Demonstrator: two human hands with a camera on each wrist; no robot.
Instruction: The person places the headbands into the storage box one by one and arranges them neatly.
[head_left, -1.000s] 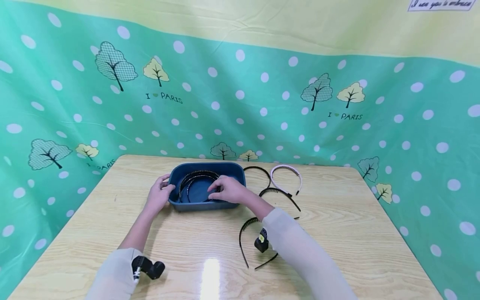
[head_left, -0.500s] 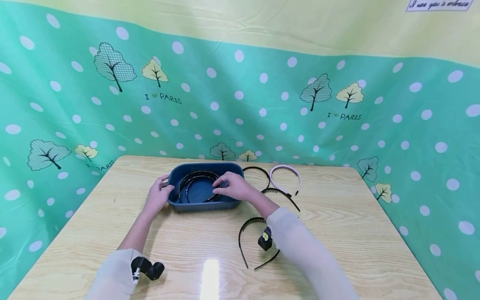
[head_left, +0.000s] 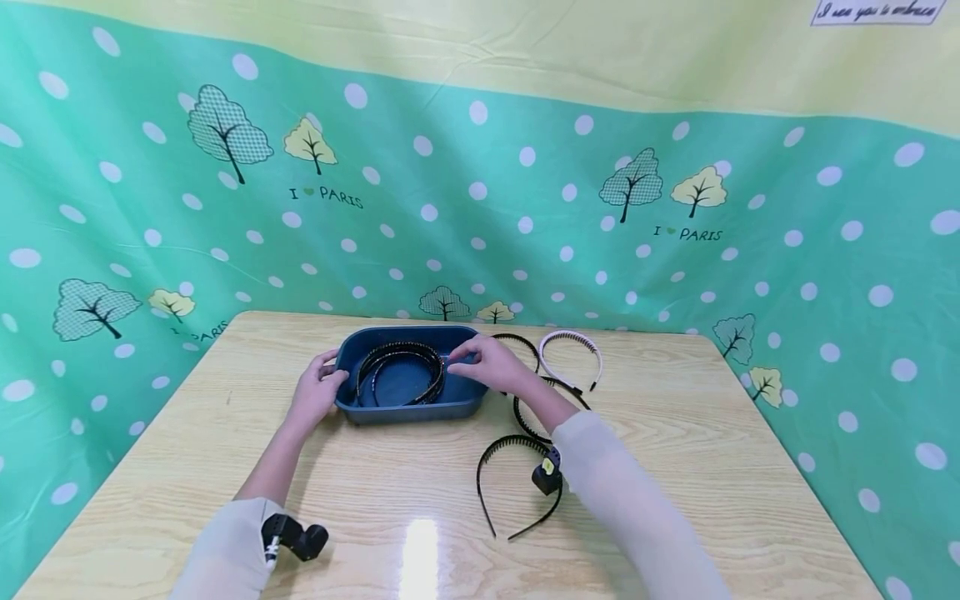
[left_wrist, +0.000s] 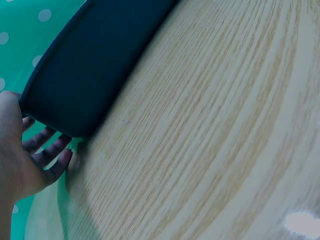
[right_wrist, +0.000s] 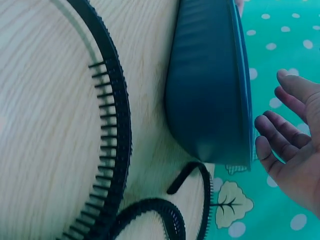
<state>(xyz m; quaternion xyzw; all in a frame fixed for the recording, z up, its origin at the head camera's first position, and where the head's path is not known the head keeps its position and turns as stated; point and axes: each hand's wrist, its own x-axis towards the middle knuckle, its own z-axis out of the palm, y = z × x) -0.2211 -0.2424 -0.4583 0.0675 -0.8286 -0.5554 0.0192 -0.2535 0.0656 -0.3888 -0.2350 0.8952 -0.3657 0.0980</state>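
Note:
A dark blue rectangular plastic bin (head_left: 420, 412) sits at the back of the table. Inside it, several black headbands (head_left: 401, 344) lie nested in a ring, some with shiny specks. My left hand (head_left: 315, 390) grips the bin's left end, thumb over the rim and fingers along the outer wall; the left wrist view shows this hand (left_wrist: 30, 155) at the corner. My right hand (head_left: 489, 365) hovers over the bin's right end with nothing in it. In the right wrist view that hand (right_wrist: 295, 135) has parted, slightly bent fingers beside the bin's rim (right_wrist: 242, 85).
Right of the bin lie a black headband (head_left: 517, 337) and a pink one (head_left: 572, 333). Another black toothed headband (head_left: 528, 429) is partly behind my right forearm, and one more black headband (head_left: 482, 475) lies nearer the front. A polka-dot curtain (head_left: 480, 190) hangs behind the table.
My right hand has moved right and slightly up, away from the headbands in the bin to over its right end. The left hand and the bin stay put.

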